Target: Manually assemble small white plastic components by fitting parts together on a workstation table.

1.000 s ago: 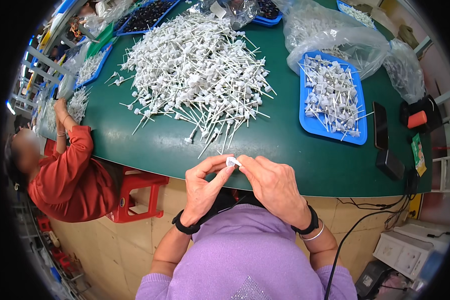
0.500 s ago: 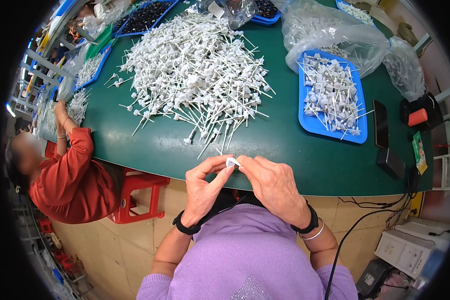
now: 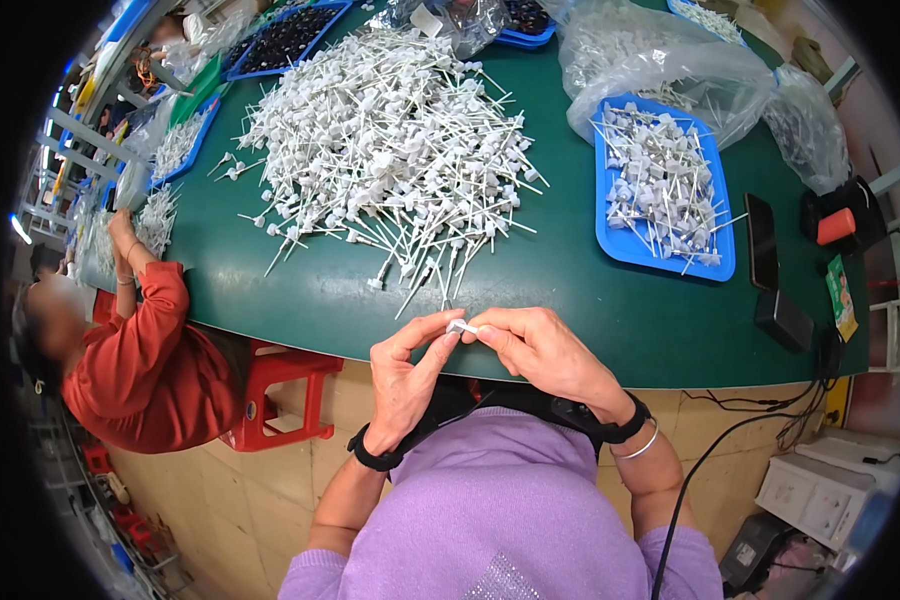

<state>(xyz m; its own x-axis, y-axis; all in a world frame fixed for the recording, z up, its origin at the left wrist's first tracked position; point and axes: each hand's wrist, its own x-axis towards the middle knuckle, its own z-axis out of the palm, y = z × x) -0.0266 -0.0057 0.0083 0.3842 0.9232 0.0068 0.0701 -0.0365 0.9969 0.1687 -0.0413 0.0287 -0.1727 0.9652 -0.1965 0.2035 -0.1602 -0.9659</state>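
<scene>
My left hand (image 3: 410,375) pinches the wide head of a small white plastic piece with a thin stem (image 3: 458,326) between thumb and fingertips. From the other side, my right hand (image 3: 545,350) grips its stem with closed fingers, which hide part of it. Both hands are held just over the table's front edge. Beyond them lies a large heap of similar white stemmed pieces (image 3: 390,140), a few with greyish tips nearest to me. A blue tray (image 3: 625,245) at the right holds more of these pieces.
The green table (image 3: 300,290) also bears clear plastic bags (image 3: 670,60), a black phone (image 3: 760,240) and a dark box (image 3: 783,320) at the right. Blue trays of dark parts (image 3: 290,38) stand at the back. A person in red (image 3: 150,360) sits at the left on a red stool (image 3: 288,390).
My right hand has turned and drawn slightly away from the left, showing more of the white piece's stem. My left hand keeps its pinch in nearly the same place.
</scene>
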